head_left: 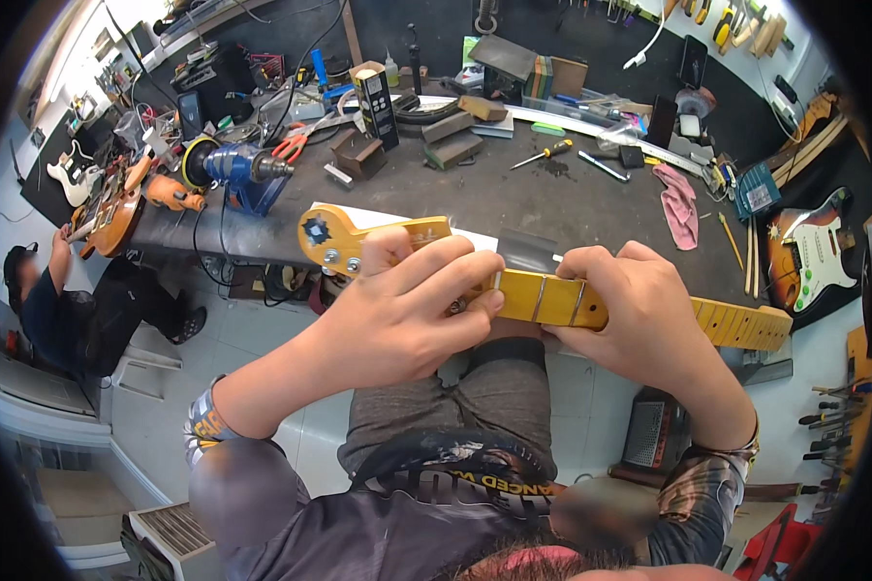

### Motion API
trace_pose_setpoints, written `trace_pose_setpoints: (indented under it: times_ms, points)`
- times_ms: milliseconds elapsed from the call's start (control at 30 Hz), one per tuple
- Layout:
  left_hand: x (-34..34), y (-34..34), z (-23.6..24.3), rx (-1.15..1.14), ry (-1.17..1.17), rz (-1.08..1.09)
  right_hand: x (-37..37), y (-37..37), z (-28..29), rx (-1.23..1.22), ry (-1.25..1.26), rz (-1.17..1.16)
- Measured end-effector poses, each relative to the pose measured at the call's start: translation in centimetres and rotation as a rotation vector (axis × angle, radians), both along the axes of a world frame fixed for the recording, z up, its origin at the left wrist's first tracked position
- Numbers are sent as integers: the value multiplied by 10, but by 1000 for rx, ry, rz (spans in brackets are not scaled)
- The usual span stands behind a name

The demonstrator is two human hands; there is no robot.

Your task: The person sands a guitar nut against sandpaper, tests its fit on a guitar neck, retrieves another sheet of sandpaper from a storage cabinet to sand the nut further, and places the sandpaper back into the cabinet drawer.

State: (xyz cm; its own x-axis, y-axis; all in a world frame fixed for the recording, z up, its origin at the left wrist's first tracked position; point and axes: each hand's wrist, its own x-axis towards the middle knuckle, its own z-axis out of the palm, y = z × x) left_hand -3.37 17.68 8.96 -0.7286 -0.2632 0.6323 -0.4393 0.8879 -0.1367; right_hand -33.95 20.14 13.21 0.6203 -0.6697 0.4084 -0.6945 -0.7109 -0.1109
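A yellow maple guitar neck lies across in front of me at the bench's near edge, its headstock to the left and its fretted end to the right. My left hand is closed around the neck beside the headstock, thumb and fingertips by the pale nut slot. Part of the headstock is hidden behind its fingers. My right hand grips the neck farther along the frets, thumb on the near side. Behind the neck lie a white sheet and a dark flat piece, partly covered.
On the bench are a yellow-handled screwdriver, a pink cloth, wooden blocks and a blue bench motor. A sunburst guitar body stands at right. Another person sits at far left with a guitar.
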Motion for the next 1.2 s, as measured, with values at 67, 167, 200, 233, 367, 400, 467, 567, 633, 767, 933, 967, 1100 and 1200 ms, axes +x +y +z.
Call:
trace_pose_setpoints:
  times_ms: [67, 167, 200, 233, 367, 400, 467, 567, 633, 767, 933, 967, 1100, 1200]
  points:
    - [-10, -15, -1, 107, -4, -47, -8, -11, -2, 54, 3, -33]
    - [-26, -43, -5, 147, 27, -85, -22, -30, -6, 112, -14, -91]
    - [-32, -55, -6, 170, 41, -110, -27, -37, -8, 137, -17, -124]
    - [-38, -66, -8, 168, 44, -115, -32, -45, -11, 169, -11, -164]
    - [-64, -111, -25, 259, 44, -125, -54, -84, -27, 263, -53, -176]
    - [-70, -124, -31, 299, 48, -141, -60, -95, -32, 300, -70, -196]
    - [-81, -149, -45, 350, 51, -135, -70, -120, -46, 354, -88, -198]
    - [-96, -187, -69, 433, 46, -169, -84, -158, -69, 416, -93, -228]
    - [-101, -205, -86, 470, 49, -150, -90, -178, -85, 474, -97, -223]
    - [-103, -228, -110, 581, 34, -128, -95, -215, -111, 598, -86, -206]
    - [-101, -238, -130, 690, -12, -78, -95, -234, -135, 734, -118, -191]
    - [-102, -239, -132, 682, 11, -76, -95, -236, -139, 741, -122, -177]
    - [-105, -239, -135, 713, 9, -29, -93, -237, -147, 772, -180, -181]
    - [-106, -236, -134, 670, 10, -41, -93, -228, -148, 701, -193, -178]
